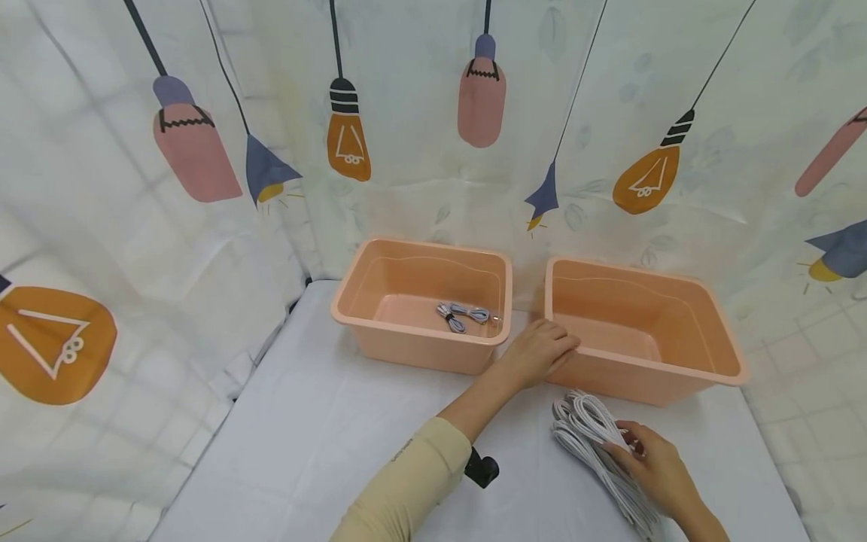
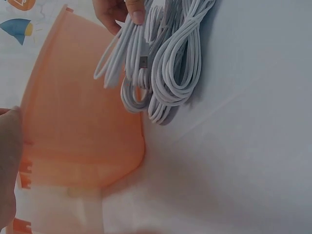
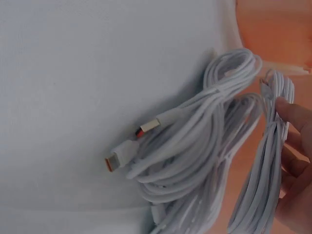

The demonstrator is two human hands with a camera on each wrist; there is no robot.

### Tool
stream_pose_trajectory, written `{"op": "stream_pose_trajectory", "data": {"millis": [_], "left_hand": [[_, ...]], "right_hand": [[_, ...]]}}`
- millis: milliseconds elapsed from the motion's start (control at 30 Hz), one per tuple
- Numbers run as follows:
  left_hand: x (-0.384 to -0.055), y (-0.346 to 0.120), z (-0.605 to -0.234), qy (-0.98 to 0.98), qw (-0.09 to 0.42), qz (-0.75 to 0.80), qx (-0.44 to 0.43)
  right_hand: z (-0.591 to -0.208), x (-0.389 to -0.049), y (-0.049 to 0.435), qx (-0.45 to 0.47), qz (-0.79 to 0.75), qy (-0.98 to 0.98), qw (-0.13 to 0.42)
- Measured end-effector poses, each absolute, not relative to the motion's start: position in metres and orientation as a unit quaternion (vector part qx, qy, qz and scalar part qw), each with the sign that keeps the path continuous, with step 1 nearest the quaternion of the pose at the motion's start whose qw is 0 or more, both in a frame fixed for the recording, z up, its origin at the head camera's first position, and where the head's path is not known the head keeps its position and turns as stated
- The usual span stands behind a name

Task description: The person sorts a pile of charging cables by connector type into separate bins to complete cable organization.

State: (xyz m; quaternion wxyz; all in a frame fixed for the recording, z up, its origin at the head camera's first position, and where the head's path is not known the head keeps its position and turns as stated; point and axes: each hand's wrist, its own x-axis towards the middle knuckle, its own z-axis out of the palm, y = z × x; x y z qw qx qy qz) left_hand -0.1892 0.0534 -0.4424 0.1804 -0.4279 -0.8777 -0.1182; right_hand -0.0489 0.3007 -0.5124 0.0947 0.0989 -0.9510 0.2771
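From where I stand, the right hand (image 1: 653,467) has its grip closed on a coiled white USB cable (image 3: 258,170), thumb on one face and fingers on the other. That coil sits beside a heap of white cable coils (image 3: 185,151) on the white-covered counter (image 1: 325,436), just in front of the right-hand peach plastic tub (image 1: 630,382); whether it is wholly off the counter I cannot tell. The left hand (image 1: 539,352) grasps that tub's rim at the near left corner. In the left-hand peach tub (image 1: 406,343) lie two small grey cable coils (image 1: 474,313).

To separate one coil well, I'd keep the pinch around its narrow waist — a single loop would drag loose — and ease it sideways before raising it. The heap's bare USB plug (image 3: 150,126) looks ready to snag, so a slow peel seems wiser than a tug.
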Motion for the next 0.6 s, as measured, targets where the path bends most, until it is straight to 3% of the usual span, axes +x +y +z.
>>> {"op": "stream_pose_trajectory", "data": {"millis": [300, 600], "left_hand": [[-0.188, 0.053, -0.441, -0.878, 0.182, -0.117, -0.426], [-0.188, 0.055, -0.437, -0.887, 0.161, -0.117, -0.416]], "right_hand": [[-0.490, -0.047, 0.307, 0.092, 0.259, -0.958, 0.086], [-0.471, -0.049, 0.315, 0.116, 0.261, -0.951, 0.116]]}}
